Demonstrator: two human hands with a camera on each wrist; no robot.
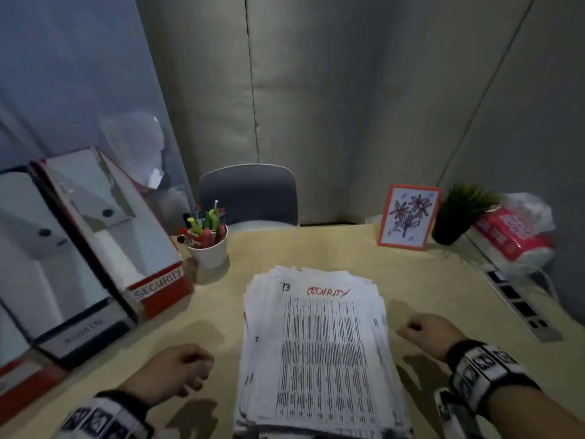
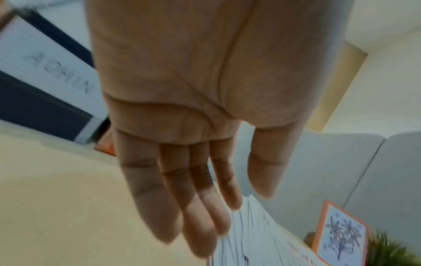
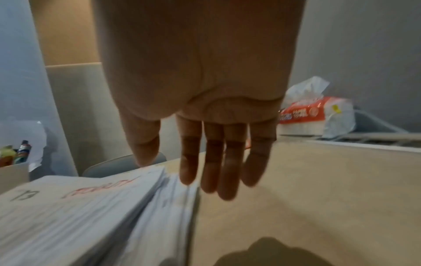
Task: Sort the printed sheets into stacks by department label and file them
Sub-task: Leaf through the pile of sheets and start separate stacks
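Both hands empty | left hand (image 1: 172, 370) relaxed | right hand (image 1: 425, 334) relaxed, beside sheet stack (image 1: 319, 350)

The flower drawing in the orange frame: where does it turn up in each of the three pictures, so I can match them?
Head view: the flower drawing stands at the table's far right, left of the potted plant.
Left wrist view: it is at the lower right, beyond the left hand.
Right wrist view: it cannot be made out.
Shared landmark: the paper stack shows in all three.
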